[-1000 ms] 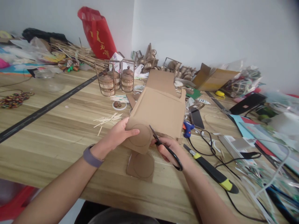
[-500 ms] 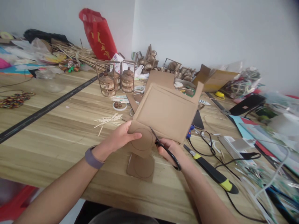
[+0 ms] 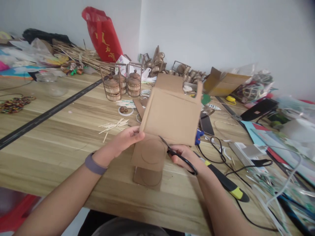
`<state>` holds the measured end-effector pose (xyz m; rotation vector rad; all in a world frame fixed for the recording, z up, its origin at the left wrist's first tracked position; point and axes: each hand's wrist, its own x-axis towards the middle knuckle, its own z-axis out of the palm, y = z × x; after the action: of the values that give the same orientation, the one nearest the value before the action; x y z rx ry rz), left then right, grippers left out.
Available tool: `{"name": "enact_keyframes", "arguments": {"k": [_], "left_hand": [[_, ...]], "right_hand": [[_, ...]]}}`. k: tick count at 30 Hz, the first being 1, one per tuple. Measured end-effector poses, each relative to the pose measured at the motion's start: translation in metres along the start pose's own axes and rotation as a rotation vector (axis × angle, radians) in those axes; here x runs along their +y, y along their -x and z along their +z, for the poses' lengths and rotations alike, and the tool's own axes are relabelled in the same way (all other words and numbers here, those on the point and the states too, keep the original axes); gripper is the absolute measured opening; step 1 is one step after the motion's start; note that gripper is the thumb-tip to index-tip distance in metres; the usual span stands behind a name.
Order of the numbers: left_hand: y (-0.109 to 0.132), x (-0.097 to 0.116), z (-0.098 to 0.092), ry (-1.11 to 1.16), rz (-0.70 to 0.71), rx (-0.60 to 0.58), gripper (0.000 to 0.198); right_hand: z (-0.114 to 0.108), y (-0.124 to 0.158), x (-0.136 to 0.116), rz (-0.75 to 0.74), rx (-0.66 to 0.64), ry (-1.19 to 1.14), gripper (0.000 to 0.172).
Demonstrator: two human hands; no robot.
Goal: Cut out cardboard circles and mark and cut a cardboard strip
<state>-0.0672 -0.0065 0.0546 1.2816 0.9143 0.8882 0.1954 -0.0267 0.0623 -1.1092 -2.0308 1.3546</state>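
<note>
My left hand (image 3: pixel 124 140) grips the left edge of a flattened brown cardboard box (image 3: pixel 172 113), thumb on top. A drawn circle (image 3: pixel 152 152) shows on the box's lower flap. My right hand (image 3: pixel 183 157) is closed in the handles of black scissors (image 3: pixel 178 154), whose blades sit at the flap's right edge beside the circle. A second cardboard piece (image 3: pixel 147 177) with a drawn circle lies on the wooden table (image 3: pixel 61 144) just under the flap.
A black-and-yellow utility knife (image 3: pixel 225 182) lies right of my right hand, near a blue glue gun (image 3: pixel 198 136) and black cables. Wooden sticks (image 3: pixel 113 126), two slatted wooden jars (image 3: pixel 123 84), a red bag (image 3: pixel 103 34) and a cardboard box (image 3: pixel 225 83) stand further back.
The cardboard box has been turned and tilted in my left hand, its lower flap now hanging down flatter. The scissors have shifted slightly right and lower along the flap's edge.
</note>
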Motion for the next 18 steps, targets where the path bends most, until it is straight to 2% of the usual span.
{"name": "enact_keyframes", "arguments": {"k": [4, 7, 12, 16, 18], "left_hand": [[0.006, 0.006, -0.004, -0.037, -0.160, 0.083, 0.055], [0.009, 0.011, -0.003, -0.097, -0.268, 0.057, 0.050], [0.011, 0.013, 0.001, -0.123, -0.226, -0.015, 0.042], [0.013, 0.014, 0.000, -0.128, -0.194, -0.034, 0.040], [0.014, 0.017, -0.003, -0.084, -0.182, 0.051, 0.036]], "right_hand": [[-0.007, 0.005, 0.002, 0.006, -0.163, 0.036, 0.068], [-0.010, 0.007, 0.005, -0.006, -0.247, 0.058, 0.059], [-0.018, 0.007, 0.011, -0.014, -0.226, 0.105, 0.050], [-0.027, 0.011, 0.016, -0.013, -0.211, 0.123, 0.061], [-0.034, 0.014, 0.018, -0.025, -0.221, 0.126, 0.069]]}}
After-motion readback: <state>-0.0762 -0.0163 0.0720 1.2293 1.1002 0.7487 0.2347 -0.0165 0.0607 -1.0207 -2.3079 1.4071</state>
